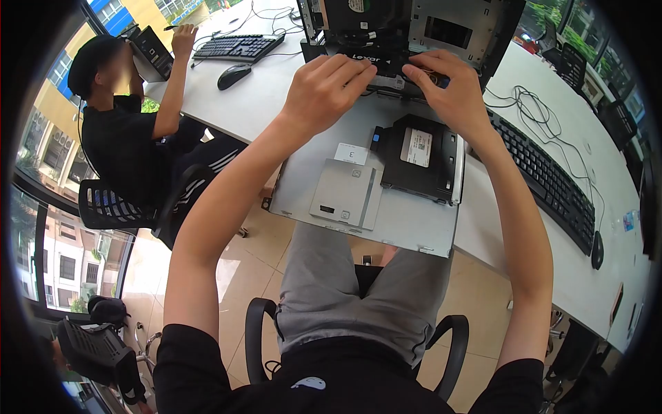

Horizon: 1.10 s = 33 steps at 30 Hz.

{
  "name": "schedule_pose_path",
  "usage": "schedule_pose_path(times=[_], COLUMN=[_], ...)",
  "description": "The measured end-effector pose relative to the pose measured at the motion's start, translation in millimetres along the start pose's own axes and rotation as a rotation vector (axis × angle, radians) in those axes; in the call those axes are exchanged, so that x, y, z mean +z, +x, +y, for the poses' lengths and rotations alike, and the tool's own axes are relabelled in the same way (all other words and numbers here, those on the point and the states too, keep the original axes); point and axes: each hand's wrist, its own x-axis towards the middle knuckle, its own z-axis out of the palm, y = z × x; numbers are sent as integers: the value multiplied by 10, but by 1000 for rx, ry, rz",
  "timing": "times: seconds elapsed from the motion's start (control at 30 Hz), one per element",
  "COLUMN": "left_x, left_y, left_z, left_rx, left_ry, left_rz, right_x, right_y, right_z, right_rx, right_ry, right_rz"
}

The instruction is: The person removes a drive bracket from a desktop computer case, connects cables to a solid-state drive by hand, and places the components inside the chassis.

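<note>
A flat black Lexar drive (371, 59) lies at the open computer case (460, 15). My left hand (327, 91) is closed on its left end, with the fingertips curled over its edge. At the drive's right side, my right hand (452, 88) is pinched on a cable (434, 74) with yellowish wires; the connector is hidden by the fingers. Below both hands, a metal side panel (303, 192) sticks out over my lap. On it rest a black optical drive (441, 162) with a white label and a small white card (351, 153) marked 3.
Keyboards stand left (238, 47) and right (545, 176) on the white table (276, 83), each with a mouse nearby. Loose cables (534, 114) lie at the right. A seated co-worker (124, 145) at the left raises a hand by another computer part.
</note>
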Motion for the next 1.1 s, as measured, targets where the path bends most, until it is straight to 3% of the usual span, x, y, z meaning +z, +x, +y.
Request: schedule_pose_path(times=[0.27, 0.37, 0.47, 0.67, 0.8, 0.93, 1.03, 1.07, 1.1], left_x=[222, 290, 321, 246, 223, 116, -3, -56, -109], left_y=[-170, -213, -252, -172, -169, -125, -10, 39, 102], left_z=[-224, -202, -210, -95, -58, -12, -7, -2, -1], left_rx=[-45, -106, -144, -312, -368, -388, -378, -371, -356], left_ry=[27, 15, 24, -64, -88, -100, -113, -118, -122], left_rz=[-83, -115, -168, -233, -216, -206, -172, -158, -144], right_x=[-152, -257, -435, -805, -822, -581, -460, -430, -442], right_y=[107, 166, 202, 153, 20, -65, -139, -198, -159], right_z=[6, -12, -210, -850, -883, -762, -715, -678, -712], right_rx=[-51, -172, -38, 243, 301, 205, 164, 127, 169], right_ry=[-78, -186, -130, -530, -627, -632, -671, -652, -688], right_rz=[128, 221, 75, -541, -954, -1134, -1181, -1088, -1163])
